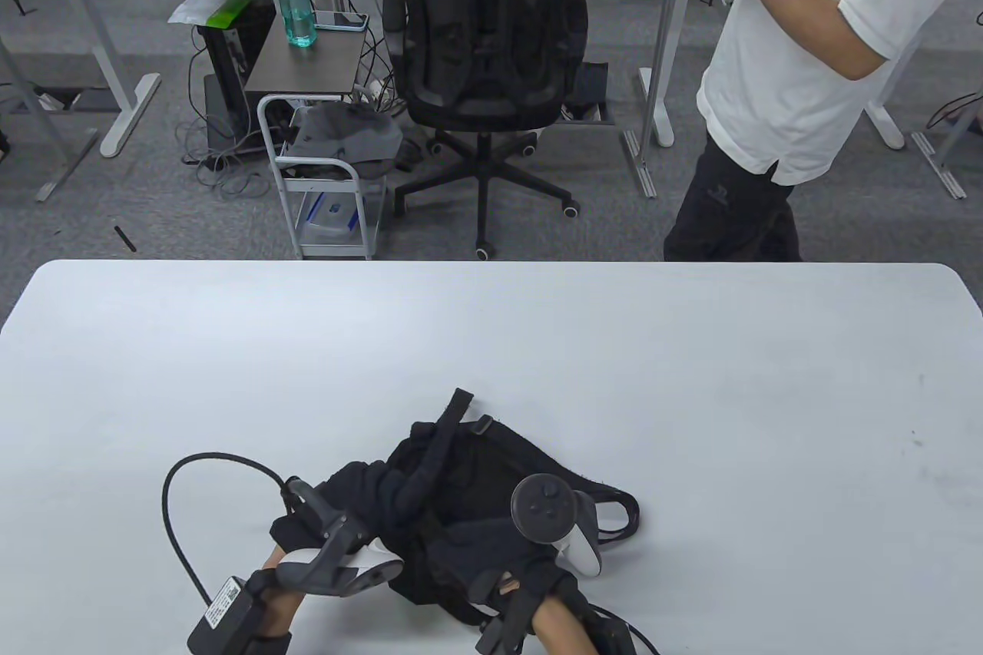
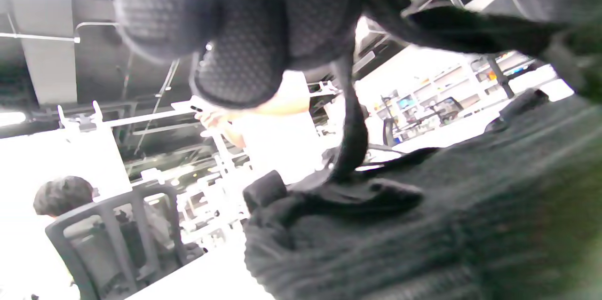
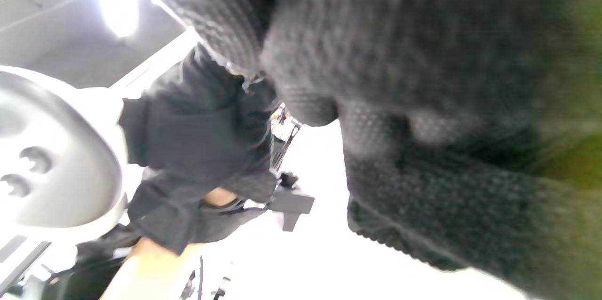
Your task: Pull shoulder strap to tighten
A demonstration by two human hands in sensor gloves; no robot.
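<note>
We find a black bag (image 1: pixel 491 486) lying crumpled on the white table (image 1: pixel 230 363), at its near edge and a little left of centre. One shoulder strap (image 1: pixel 441 448) runs up from the middle of the bag toward the far side, its free end (image 1: pixel 461 400) resting on the table. A thin loop of webbing (image 1: pixel 626 513) lies off the bag's right side.

The left hand (image 1: pixel 338 532) sits at the bag's left edge, its tracker (image 1: pixel 338 567) over the near-left corner of the fabric. In the left wrist view the gloved fingers (image 2: pixel 244 55) hang curled from the top edge, with a narrow strap (image 2: pixel 352 121) running down beside them to the bag; we cannot tell whether they grip it.

The right hand (image 1: pixel 530 578) lies over the bag's near-right part, its tracker (image 1: pixel 553 517) above the fabric. The right wrist view shows the gloved fingers (image 3: pixel 376 102) curled close to the lens and blurred; we cannot tell what, if anything, they hold.

A black cable (image 1: pixel 173 517) loops on the table left of the left hand. Beyond the far edge we note an office chair (image 1: pixel 488 41), a small cart (image 1: pixel 330 179) and a standing person in a white shirt (image 1: pixel 791 71).
</note>
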